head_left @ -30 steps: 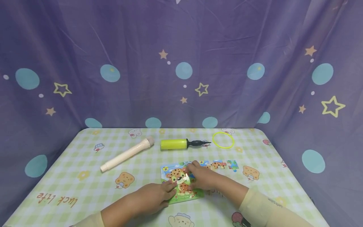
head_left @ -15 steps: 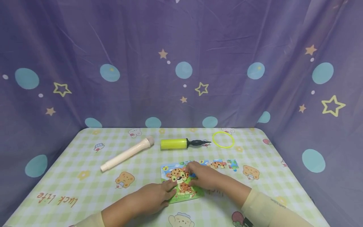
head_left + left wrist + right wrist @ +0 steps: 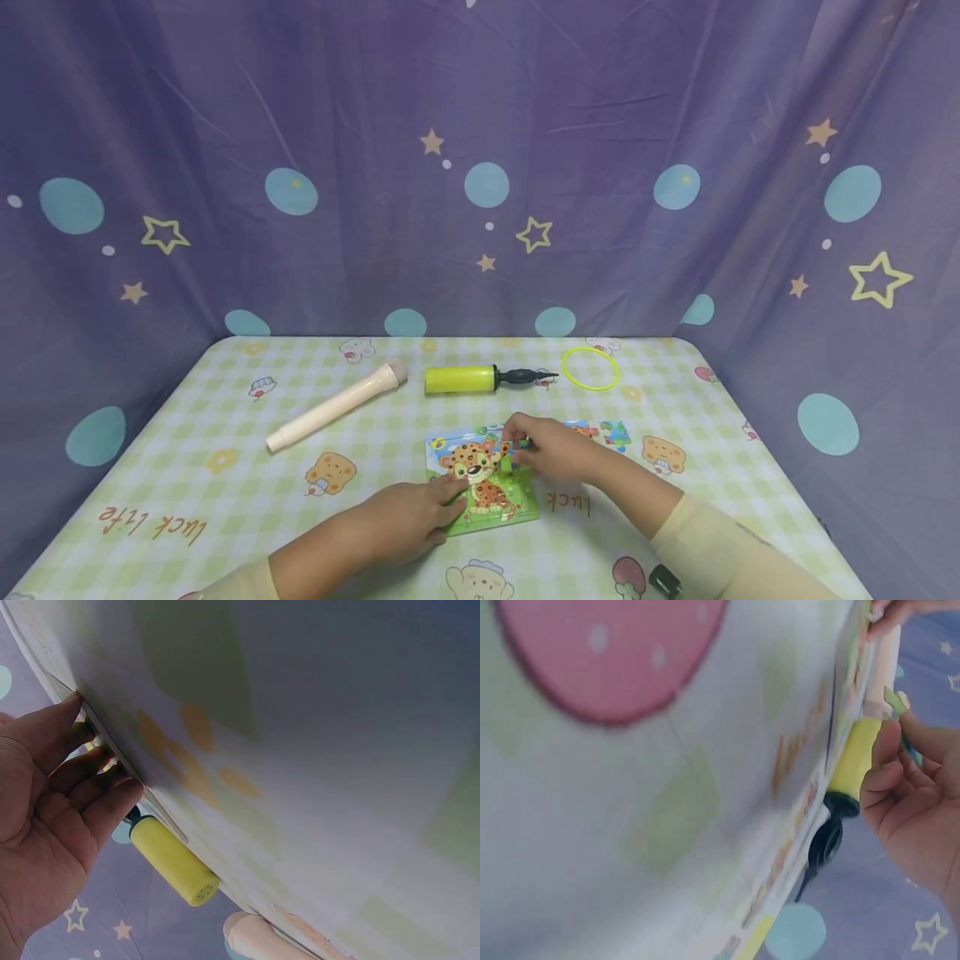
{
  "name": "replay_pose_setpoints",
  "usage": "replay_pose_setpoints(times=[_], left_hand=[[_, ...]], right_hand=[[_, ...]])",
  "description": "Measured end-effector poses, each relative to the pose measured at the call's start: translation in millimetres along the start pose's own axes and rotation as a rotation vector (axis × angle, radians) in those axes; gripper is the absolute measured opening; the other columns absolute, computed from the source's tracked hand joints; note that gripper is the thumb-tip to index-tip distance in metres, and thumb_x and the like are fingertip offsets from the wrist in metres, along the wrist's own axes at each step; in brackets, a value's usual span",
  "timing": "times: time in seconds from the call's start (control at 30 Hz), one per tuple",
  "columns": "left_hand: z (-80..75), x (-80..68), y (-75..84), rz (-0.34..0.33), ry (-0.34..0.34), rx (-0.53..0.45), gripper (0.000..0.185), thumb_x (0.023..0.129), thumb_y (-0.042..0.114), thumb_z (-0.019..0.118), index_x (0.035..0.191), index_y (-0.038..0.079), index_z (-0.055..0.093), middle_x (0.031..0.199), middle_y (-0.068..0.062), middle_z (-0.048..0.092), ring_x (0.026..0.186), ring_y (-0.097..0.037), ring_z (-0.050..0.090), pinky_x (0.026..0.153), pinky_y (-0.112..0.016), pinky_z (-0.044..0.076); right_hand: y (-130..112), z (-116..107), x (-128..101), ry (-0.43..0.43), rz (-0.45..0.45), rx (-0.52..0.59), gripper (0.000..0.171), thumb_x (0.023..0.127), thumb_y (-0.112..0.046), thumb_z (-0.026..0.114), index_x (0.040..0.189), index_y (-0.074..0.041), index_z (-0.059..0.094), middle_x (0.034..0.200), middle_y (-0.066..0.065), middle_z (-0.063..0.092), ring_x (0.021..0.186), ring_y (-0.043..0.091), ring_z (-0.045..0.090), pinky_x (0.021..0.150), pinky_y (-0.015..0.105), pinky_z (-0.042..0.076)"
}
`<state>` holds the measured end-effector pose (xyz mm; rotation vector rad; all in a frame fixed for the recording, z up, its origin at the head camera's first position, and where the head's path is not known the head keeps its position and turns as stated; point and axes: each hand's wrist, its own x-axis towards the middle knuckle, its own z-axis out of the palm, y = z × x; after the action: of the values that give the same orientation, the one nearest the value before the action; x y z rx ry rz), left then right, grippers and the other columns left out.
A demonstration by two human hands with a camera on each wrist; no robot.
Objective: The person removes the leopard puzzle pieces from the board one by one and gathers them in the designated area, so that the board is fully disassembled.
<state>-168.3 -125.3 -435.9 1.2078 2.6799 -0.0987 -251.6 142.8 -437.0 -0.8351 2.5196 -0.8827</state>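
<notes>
A jigsaw puzzle point(image 3: 472, 462) with a spotted leopard cub lies in its flat board at the middle of the table. My left hand point(image 3: 412, 517) rests at the board's left side, fingertips on its edge; in the left wrist view the fingers of that hand point(image 3: 60, 780) reach along the thin board edge. Over the puzzle's upper right, my right hand point(image 3: 558, 450) pinches a small puzzle piece point(image 3: 894, 701) between thumb and fingers, showing green and blue in the right wrist view. The hand hides part of the board's upper right corner.
Loose puzzle pieces point(image 3: 617, 435) lie in a row right of the board, partly behind the right hand. Behind stand out a yellow balloon pump point(image 3: 461, 379) with black nozzle and a yellow ring point(image 3: 590, 368). A cream toy microphone point(image 3: 337, 408) lies at the left.
My right hand has moved slightly up and right off the puzzle, with a piece now visible in its fingers. More of the board's right side shows. The left hand has stayed put.
</notes>
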Motion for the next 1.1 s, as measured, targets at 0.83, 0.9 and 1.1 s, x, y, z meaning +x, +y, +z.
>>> replay_pose_setpoints(times=[0.83,0.9,1.1], left_hand=[[1.7,-2.0,-0.3,0.008,-0.007,-0.008,0.051,0.097,0.035,0.06,0.145,0.019,0.051,0.157,-0.001,0.037,0.142,-0.024,0.039,0.102,-0.035,0.05],[1.8,-2.0,-0.4,0.009,-0.009,-0.003,0.051,0.097,0.035,0.06,0.145,0.019,0.05,0.157,-0.001,0.037,0.143,-0.024,0.039,0.102,-0.035,0.049],[0.5,-1.9,1.2,0.015,-0.008,0.012,0.051,0.098,0.035,0.059,0.145,0.019,0.05,0.158,-0.002,0.037,0.142,-0.024,0.039,0.103,-0.035,0.049]], right_hand=[[73,-56,-70,-0.013,0.135,0.053,0.016,0.101,-0.017,0.055,0.116,-0.019,0.062,0.088,0.005,0.06,0.061,0.026,0.063,0.051,0.034,0.05],[80,-58,-77,-0.019,0.155,0.064,0.016,0.101,-0.017,0.056,0.115,-0.019,0.062,0.089,0.006,0.06,0.06,0.026,0.062,0.051,0.034,0.05],[94,-61,-90,-0.001,0.198,0.076,0.014,0.099,-0.013,0.057,0.112,-0.017,0.063,0.085,0.008,0.058,0.056,0.023,0.062,0.05,0.033,0.05]])
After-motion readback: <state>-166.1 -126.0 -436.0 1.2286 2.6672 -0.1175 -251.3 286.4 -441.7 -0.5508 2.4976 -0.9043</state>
